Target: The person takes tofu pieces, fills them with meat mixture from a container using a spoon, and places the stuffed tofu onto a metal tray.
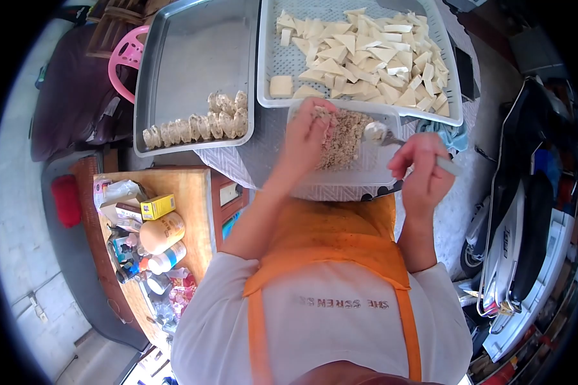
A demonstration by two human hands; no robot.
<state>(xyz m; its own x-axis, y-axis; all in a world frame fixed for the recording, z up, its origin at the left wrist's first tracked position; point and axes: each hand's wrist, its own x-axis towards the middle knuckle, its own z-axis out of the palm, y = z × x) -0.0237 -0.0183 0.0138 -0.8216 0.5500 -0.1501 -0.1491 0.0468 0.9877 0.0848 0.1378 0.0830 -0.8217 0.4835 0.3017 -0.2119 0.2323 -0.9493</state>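
Note:
My left hand is at the left side of a clear plastic tub, its fingers curled at the brown crumbly filling; what they hold is hidden. My right hand is closed round the handle of a metal spoon, whose bowl is over the right part of the tub with something pale on it. Behind the tub, a white perforated tray bears many cut white tofu pieces. At the left, a metal tray has rows of filled pieces along its near edge.
A pink chair back stands beyond the metal tray. On the left, a wooden table carries a yellow box, jars and bottles. A blue cloth lies right of the tub. A motorbike is at the far right.

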